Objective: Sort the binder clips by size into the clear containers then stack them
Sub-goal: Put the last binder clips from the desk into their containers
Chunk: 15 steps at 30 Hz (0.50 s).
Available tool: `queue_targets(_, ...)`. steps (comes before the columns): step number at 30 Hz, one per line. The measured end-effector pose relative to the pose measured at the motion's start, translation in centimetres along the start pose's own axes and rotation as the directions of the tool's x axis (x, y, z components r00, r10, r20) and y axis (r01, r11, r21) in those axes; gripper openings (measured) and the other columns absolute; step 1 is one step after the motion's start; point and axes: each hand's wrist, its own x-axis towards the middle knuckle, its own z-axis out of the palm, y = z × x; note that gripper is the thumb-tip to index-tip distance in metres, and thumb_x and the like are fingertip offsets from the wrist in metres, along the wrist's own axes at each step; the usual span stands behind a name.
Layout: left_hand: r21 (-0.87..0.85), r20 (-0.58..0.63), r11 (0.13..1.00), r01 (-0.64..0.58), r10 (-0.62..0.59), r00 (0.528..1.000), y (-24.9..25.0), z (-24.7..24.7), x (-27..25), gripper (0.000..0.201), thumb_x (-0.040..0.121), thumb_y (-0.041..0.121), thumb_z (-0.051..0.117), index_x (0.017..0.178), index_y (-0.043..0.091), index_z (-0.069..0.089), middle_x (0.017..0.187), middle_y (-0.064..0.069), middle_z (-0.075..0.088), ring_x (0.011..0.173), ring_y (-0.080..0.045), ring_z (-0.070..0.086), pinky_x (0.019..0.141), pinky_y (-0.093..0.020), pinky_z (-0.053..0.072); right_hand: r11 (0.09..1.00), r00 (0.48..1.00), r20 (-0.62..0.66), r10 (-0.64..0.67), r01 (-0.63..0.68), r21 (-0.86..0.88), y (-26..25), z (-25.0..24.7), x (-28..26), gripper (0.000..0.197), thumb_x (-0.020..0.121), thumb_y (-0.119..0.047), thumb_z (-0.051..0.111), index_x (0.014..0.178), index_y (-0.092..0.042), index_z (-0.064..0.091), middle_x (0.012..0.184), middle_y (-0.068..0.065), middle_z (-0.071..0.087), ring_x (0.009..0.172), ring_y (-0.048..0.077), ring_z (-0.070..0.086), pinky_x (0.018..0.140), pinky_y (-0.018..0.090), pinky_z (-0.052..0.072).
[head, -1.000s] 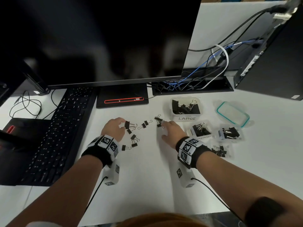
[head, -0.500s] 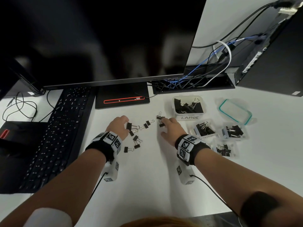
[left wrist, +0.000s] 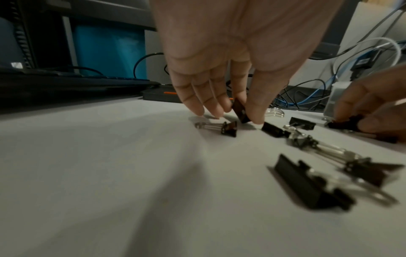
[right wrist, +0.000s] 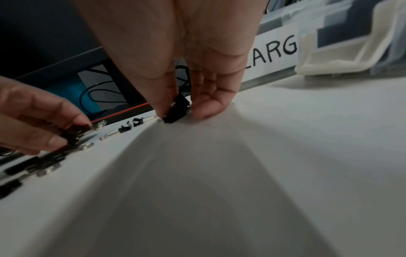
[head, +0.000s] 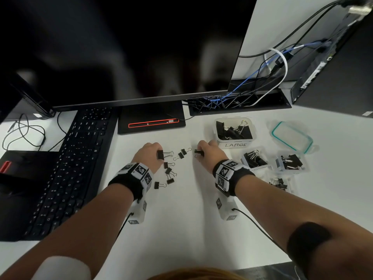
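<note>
Head view first: your left hand [head: 148, 155] pinches a black binder clip [head: 160, 154] on the white desk [head: 181, 219], and your right hand [head: 212, 153] pinches a smaller clip [head: 198, 152] at 9 o'clock of the LARGE container [head: 235, 131]. Loose clips [head: 169, 171] lie at 5 o'clock of your left hand; three small containers [head: 255, 160] sit at 5 o'clock of the LARGE one, with a teal-rimmed lid [head: 292, 137] at its 3 o'clock. Left wrist view: your thumb and fingers [left wrist: 255, 111] close on the clip's black body [left wrist: 240, 112], its lower edge at the desk. Right wrist view: your thumb and fingertips [right wrist: 206, 106] squeeze the small clip [right wrist: 177, 112] against the desk, the label [right wrist: 274, 52] at 1 o'clock.
</note>
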Motion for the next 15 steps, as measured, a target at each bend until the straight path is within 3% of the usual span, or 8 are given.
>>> queue_targets(3,0.016,-0.006,1.000,-0.021,0.021,1.000,0.0,-0.1,-0.2,0.030,0.087,0.024,0.060,0.116,0.020,0.054,0.115,-0.002,0.055,0.106,-0.020,0.054,0.089,-0.032,0.045,1.000,1.000,-0.019,0.006,-0.006,0.002,0.0,0.2,-0.1,0.024,0.090,-0.017,0.053,0.112,-0.011,0.047,0.116,0.012,0.045,0.086,0.032,0.059,0.081,0.038,0.052)
queue_targets(7,0.027,-0.015,0.999,-0.044,0.044,0.999,0.4,-0.4,-0.4,0.029,0.089,0.029,0.058,0.116,0.019,0.055,0.114,-0.003,0.057,0.107,-0.020,0.053,0.088,-0.032,0.045,0.999,1.000,0.021,-0.004,0.005,-0.042,-0.2,0.0,0.0,0.036,0.091,-0.016,0.049,0.127,-0.015,0.045,0.122,0.010,0.044,0.095,0.032,0.060,0.085,0.038,0.052)
queue_targets(15,-0.013,-0.038,0.998,-0.066,0.066,0.997,1.7,-0.4,-1.3,0.031,0.089,0.028,0.059,0.118,0.017,0.055,0.117,-0.003,0.057,0.108,-0.019,0.054,0.088,-0.031,0.044,0.996,0.998,-0.029,-0.064,0.062,-0.067,0.2,-0.5,-0.4,0.024,0.092,-0.013,0.047,0.112,-0.012,0.061,0.114,0.010,0.054,0.092,0.030,0.061,0.079,0.033,0.050)
